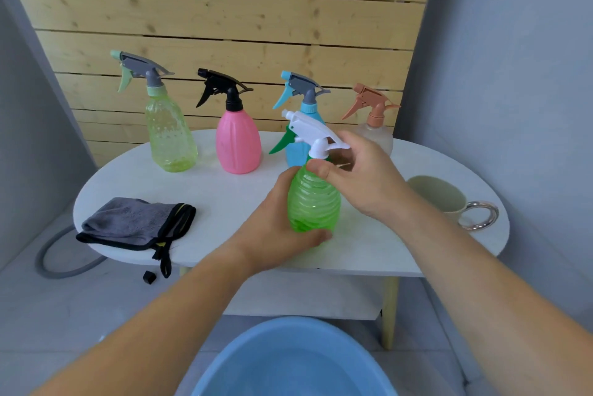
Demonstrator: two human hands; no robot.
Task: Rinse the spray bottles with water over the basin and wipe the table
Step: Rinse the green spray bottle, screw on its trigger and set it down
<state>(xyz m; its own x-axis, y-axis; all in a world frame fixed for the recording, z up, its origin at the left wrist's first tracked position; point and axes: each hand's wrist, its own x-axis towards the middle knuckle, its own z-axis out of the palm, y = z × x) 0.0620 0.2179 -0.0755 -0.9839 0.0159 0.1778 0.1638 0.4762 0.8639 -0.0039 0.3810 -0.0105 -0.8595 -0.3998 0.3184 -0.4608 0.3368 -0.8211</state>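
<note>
A green ribbed spray bottle (313,203) with a white spray head (308,132) stands on the white oval table (224,196). My left hand (272,225) grips its lower body. My right hand (359,177) pinches the white collar at its neck. Behind stand a yellow-green bottle (168,135), a pink bottle (237,145), a blue bottle (296,148) partly hidden, and a frosted bottle with an orange head (375,126). A blue basin (295,363) sits on the floor below. A grey cloth (134,222) lies at the table's left front.
A cream mug (439,193) with a silver handle sits at the table's right. A grey hose (64,264) loops on the floor at the left. A small black cap (148,277) lies under the table edge. Wooden slats back the table.
</note>
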